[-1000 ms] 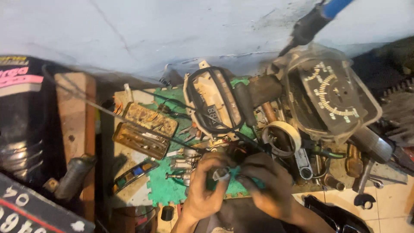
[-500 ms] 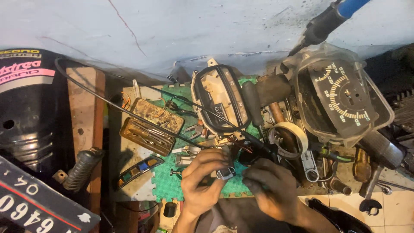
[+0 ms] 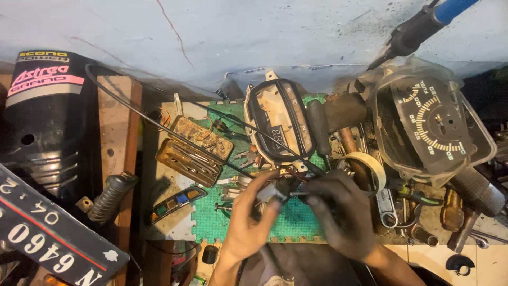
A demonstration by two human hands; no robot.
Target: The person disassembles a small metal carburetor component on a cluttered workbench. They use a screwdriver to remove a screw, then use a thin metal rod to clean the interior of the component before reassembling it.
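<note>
1. A black rectangular number plate (image 3: 47,233) with white characters lies at the lower left.
2. A pink-and-yellow label (image 3: 45,71) sits on the black cover at upper left.
3. A small dark digital screen (image 3: 279,132) sits in the oval instrument panel, centre.

Even, moderate light from above; sharp centre, dark shadowy corners, slight wide-angle bending at edges.

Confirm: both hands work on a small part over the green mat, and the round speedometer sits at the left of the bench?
Not quite. Both hands, left hand and right hand, do pinch a small part over the green mat, but the head view shows the round speedometer at the right of the bench, not the left.
</note>
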